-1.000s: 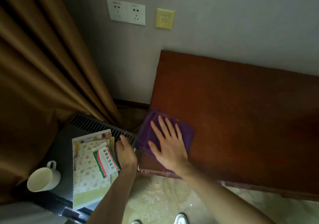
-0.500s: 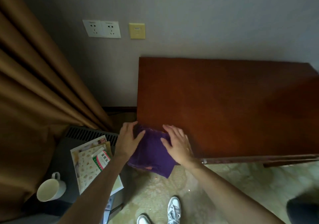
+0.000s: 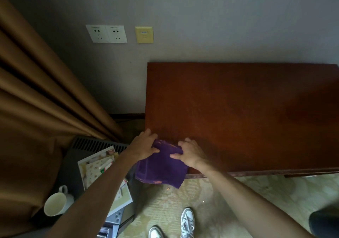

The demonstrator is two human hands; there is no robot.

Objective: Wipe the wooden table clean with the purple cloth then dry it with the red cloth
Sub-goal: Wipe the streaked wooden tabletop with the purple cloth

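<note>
The purple cloth [image 3: 161, 166] lies at the near left corner of the reddish wooden table [image 3: 238, 113], its lower part hanging over the front edge. My left hand [image 3: 145, 145] grips the cloth's upper left edge, thumb on top of the fabric. My right hand [image 3: 189, 152] pinches the upper right edge, fingers curled into the cloth. No red cloth is in view.
Left of the table stands a dark low unit [image 3: 99, 144] with booklets [image 3: 97, 166] and a white mug [image 3: 56, 203] on it. A brown curtain [image 3: 36, 109] hangs at the left. Sockets [image 3: 107, 34] sit on the wall. My shoes [image 3: 187, 221] stand on patterned carpet.
My right hand went from pressing flat on the cloth to pinching it. My left hand left the booklets and took the cloth's left edge. The cloth slid toward the table's front edge and now hangs over it.
</note>
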